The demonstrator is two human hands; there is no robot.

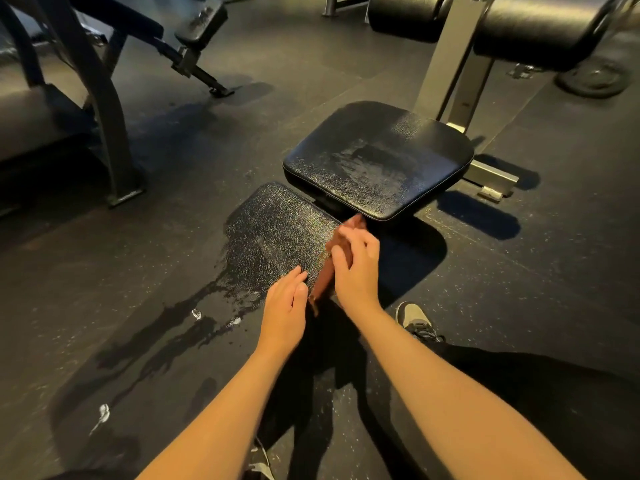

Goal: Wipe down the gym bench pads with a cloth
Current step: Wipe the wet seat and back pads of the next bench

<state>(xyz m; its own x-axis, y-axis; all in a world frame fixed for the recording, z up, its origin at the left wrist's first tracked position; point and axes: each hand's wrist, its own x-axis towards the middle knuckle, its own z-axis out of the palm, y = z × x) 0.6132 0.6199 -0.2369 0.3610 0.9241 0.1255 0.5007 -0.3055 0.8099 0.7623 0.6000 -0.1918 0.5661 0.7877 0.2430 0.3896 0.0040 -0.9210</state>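
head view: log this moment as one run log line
step: wipe near pad | right hand: grips cloth at pad's right edge | left hand: flat on pad | far pad: wet streaks | floor: wet patch

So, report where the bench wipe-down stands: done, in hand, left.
Done, seemingly: the seat pad shows smeared wipe streaks across its middle. In hand: the right hand holds the brown cloth against the lower pad at its right edge, left hand flat on its near end. Left: that pad's top is speckled with droplets; the roller pads look dry.
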